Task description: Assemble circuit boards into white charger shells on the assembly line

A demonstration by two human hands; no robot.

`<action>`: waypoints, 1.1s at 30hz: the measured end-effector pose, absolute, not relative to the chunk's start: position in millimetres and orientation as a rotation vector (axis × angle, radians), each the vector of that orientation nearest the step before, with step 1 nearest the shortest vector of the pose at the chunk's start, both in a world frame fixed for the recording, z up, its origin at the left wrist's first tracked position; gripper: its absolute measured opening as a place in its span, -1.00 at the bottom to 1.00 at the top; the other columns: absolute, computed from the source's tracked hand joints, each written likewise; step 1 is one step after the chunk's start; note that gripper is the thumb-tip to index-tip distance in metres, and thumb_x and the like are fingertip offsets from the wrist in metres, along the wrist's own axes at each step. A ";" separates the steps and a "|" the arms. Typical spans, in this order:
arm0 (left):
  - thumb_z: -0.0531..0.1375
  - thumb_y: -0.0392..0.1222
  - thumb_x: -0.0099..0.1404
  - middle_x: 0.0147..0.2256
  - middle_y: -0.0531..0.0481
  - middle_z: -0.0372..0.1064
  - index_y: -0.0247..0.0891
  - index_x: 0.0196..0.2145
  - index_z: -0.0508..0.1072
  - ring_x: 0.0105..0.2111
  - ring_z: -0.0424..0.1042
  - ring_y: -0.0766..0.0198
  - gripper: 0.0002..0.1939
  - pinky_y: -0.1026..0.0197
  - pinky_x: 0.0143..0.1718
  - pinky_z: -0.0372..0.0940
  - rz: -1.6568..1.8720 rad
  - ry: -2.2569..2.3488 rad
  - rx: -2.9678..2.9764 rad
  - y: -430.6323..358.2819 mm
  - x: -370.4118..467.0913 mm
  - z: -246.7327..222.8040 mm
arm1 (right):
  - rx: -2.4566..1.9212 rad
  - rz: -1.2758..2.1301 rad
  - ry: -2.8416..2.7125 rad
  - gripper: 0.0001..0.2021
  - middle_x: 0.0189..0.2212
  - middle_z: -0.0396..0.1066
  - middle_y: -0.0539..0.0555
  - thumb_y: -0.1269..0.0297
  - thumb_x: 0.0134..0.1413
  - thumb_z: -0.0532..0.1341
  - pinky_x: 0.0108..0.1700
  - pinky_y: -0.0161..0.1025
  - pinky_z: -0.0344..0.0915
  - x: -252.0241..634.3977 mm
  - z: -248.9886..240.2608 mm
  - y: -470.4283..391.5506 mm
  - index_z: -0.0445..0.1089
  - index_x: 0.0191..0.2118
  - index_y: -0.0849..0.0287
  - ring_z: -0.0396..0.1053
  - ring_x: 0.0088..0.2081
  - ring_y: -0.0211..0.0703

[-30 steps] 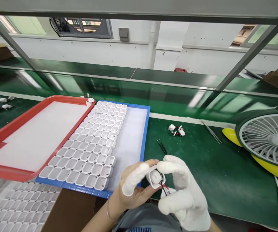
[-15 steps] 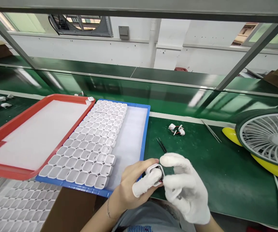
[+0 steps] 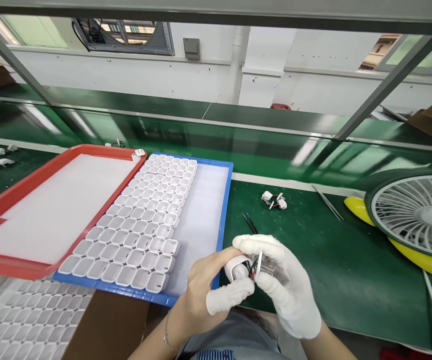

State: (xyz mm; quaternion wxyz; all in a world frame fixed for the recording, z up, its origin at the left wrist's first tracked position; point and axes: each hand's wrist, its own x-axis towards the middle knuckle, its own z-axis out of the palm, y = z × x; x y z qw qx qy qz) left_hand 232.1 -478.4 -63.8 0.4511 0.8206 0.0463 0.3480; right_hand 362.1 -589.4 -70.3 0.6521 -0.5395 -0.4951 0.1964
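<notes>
My left hand (image 3: pixel 204 285), bare but for a white cover on the thumb, is closed around a small white plastic charger housing (image 3: pixel 231 267), its open end facing right. Black and red wires (image 3: pixel 252 270) show at that opening. In a white glove, my right hand (image 3: pixel 289 287) pinches a thin white plug plate (image 3: pixel 259 264) on edge beside the housing. Metal prongs (image 3: pixel 268 269) point right from the plate, toward my palm. Fingers partly hide the housing's inside. Just beyond the hands lie black tweezers (image 3: pixel 250 223).
Left of my hands, a blue tray (image 3: pixel 223 210) bears rows of white housings (image 3: pixel 136 227), beside a red tray (image 3: pixel 69 150). Wired white parts (image 3: pixel 274 200), silver tweezers (image 3: pixel 327 202) and a fan (image 3: pixel 422 220) are on the green bench. Below left are more housings (image 3: pixel 31 315).
The white plug plate now stands edge-on between my right thumb and fingers, with wires visible at the housing. My right hand has shifted slightly left, and the housing has turned a little.
</notes>
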 end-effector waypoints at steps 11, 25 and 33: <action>0.20 -0.35 0.27 -0.12 -0.10 0.50 -0.17 0.10 0.30 -0.26 0.51 0.22 -0.55 0.23 -0.23 0.41 0.751 0.115 2.003 -476.8 230.0 -76.9 | -1.192 0.452 -1.163 -0.65 0.07 0.38 0.13 0.22 0.22 0.21 0.10 -0.03 0.34 360.8 -68.9 -597.3 0.34 0.11 0.00 0.33 0.09 -0.01; 0.23 -0.21 0.27 -0.45 -0.02 0.56 -0.28 -0.35 0.43 -0.67 0.46 0.32 -0.91 0.33 -0.67 0.39 0.802 0.447 1.054 -486.4 243.8 -77.9 | -1.126 0.511 -0.756 -0.36 0.08 0.30 0.21 -0.02 0.21 0.13 -0.19 -0.07 0.41 346.1 -71.2 -589.1 0.00 0.33 0.04 0.37 -0.28 -0.12; 0.12 -0.19 0.35 -0.55 -0.08 0.53 -0.37 -0.34 0.44 -0.77 0.38 0.37 -0.81 0.42 -0.77 0.26 0.516 0.713 0.381 -481.1 255.2 -63.9 | -1.164 0.409 -0.644 -0.52 0.26 0.12 0.17 0.21 0.25 0.10 -0.17 -0.14 0.35 340.8 -78.3 -601.6 0.12 0.27 0.00 0.34 -0.18 -0.15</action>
